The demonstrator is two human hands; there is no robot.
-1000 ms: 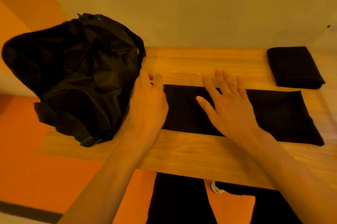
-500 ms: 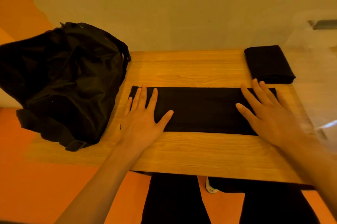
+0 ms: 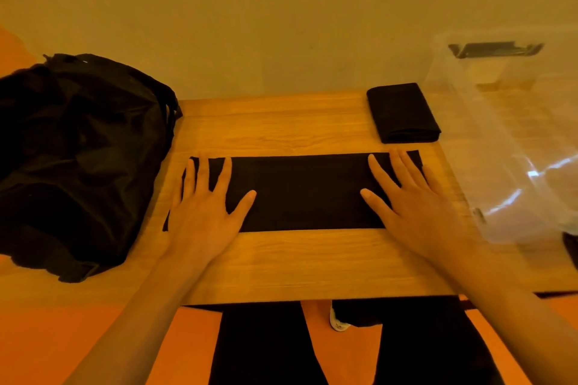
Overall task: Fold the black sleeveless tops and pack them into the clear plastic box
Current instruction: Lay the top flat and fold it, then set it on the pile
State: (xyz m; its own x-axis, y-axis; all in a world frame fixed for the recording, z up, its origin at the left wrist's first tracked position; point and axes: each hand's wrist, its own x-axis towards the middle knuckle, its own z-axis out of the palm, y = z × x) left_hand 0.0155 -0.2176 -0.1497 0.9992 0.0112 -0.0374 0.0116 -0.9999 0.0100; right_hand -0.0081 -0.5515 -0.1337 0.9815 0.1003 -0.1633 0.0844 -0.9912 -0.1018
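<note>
**Both hands flat on the long folded top**

My left hand (image 3: 203,215) lies flat, fingers straight and spread, palm down on the left end of the black top (image 3: 306,193). The thumb points in toward the middle of the cloth. My right hand (image 3: 416,206) mirrors it on the right end, likewise flat with fingers spread, pressing the fabric and gripping nothing. The two hands are well apart, with a bare stretch of cloth between them.

The black top is folded into a long narrow strip that runs left to right across the middle of the tabletop (image 3: 312,262). Its edges look straight, and its right end reaches near the tabletop's right side.

Beyond my right hand, close to the strip's far right corner but not touching it, a second folded top (image 3: 402,112) sits as a compact black rectangle near the back edge. Just to its right stands the clear plastic box (image 3: 513,134), with a dark clip (image 3: 495,49) on its far rim. I cannot tell what is inside it through the glare.

At the left, a crumpled black bag (image 3: 78,159) rests on the tabletop's left end and overhangs it. A plain wall (image 3: 281,24) rises behind. Below the near edge I see my legs in dark trousers (image 3: 259,347), a white shoe (image 3: 339,323) and an orange floor (image 3: 47,337).
</note>
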